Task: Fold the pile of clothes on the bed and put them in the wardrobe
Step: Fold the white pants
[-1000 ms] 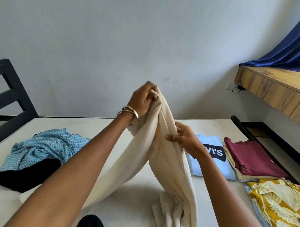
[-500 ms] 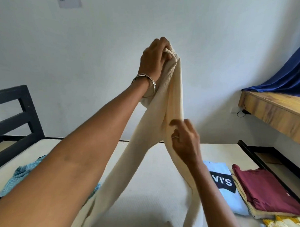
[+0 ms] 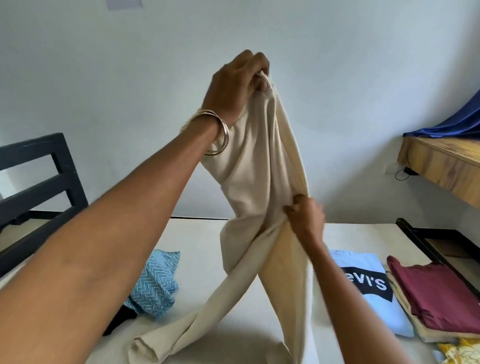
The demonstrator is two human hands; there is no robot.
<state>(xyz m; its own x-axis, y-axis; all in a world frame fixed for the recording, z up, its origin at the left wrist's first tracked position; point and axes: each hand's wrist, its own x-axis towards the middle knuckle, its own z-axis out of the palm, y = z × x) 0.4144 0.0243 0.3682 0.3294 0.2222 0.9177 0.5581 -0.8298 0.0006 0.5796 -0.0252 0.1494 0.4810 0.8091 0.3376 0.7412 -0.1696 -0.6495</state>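
Overhead, the left hand (image 3: 237, 85) grips the cream trousers (image 3: 262, 164) by their bunched top while the right hand (image 3: 305, 217) pinches lower; soft, limp cloth, likely best held at the waistband.

a cream garment (image 3: 262, 164) is held up above the bed (image 3: 202, 237), gripped at its top by the left hand (image 3: 235, 84) and pinched lower down by the right hand (image 3: 306, 217). folded clothes (image 3: 438, 297) are stacked at the right; a blue patterned cloth (image 3: 155, 282) is seen left.
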